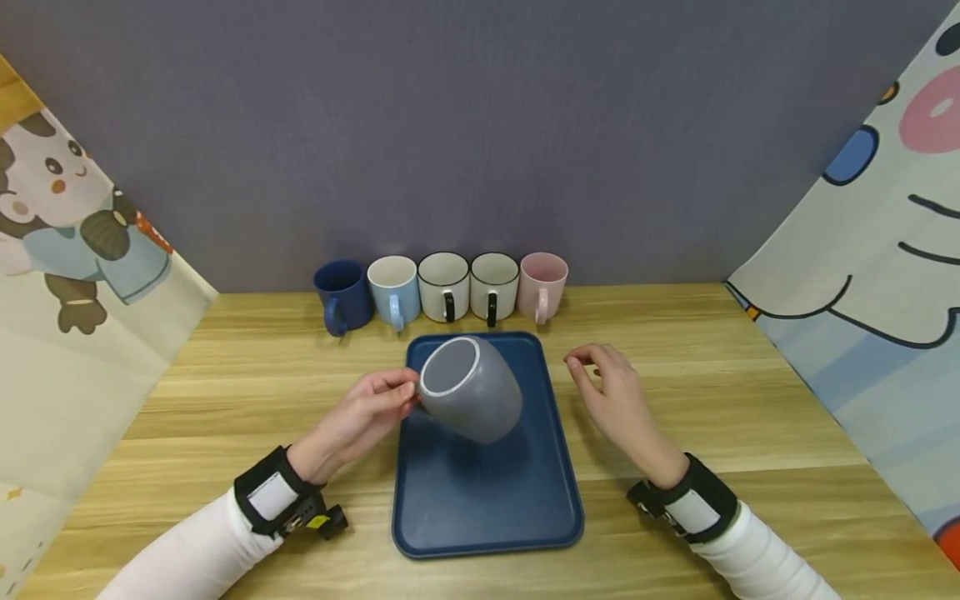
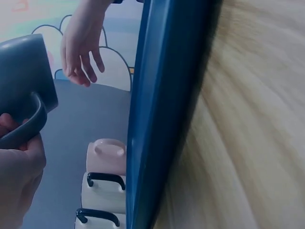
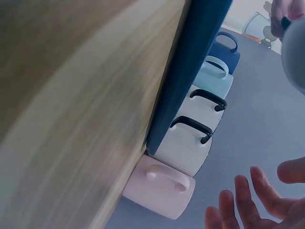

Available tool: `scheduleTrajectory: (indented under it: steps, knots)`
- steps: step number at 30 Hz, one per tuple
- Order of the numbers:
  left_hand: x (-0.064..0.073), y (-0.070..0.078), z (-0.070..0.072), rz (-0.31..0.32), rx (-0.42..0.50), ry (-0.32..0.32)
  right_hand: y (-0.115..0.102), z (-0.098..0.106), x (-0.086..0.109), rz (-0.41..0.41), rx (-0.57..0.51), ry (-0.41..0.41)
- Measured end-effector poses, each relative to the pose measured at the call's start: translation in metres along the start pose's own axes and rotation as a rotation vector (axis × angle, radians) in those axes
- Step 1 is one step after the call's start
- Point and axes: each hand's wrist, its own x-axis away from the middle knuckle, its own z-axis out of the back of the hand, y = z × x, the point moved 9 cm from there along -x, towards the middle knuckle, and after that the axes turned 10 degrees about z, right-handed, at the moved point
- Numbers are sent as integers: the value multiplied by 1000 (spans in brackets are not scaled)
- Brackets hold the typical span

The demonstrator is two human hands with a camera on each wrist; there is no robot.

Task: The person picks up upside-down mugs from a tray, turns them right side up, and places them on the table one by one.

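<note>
A dark grey mug [image 1: 487,400] is tilted over the blue tray [image 1: 480,517], its base turned up toward the head view. My left hand [image 1: 367,412] grips it by the handle, which the left wrist view shows between thumb and fingers as the mug handle [image 2: 35,121]. Above the table to the right of the tray hovers my right hand [image 1: 615,396], fingers loosely bent and holding nothing. In the right wrist view those fingers [image 3: 243,195] are spread apart, away from the mug [image 3: 294,57].
Along the back wall stand a dark blue mug [image 1: 343,293], a light blue mug [image 1: 395,292], two white mugs with black handles [image 1: 444,287], and a pink mug [image 1: 542,287]. They line up just behind the tray's far edge. Printed panels flank the wooden table [image 1: 285,367].
</note>
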Motion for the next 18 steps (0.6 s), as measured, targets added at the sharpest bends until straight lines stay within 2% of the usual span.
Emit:
scheduleTrajectory:
  steps: [7, 18]
  knots:
    - [-9, 6, -6, -63, 107, -20, -3, 0, -1, 18, 0, 7]
    - [-22, 13, -16, -109, 259, -56, -9, -4, -4, 11, -25, -26]
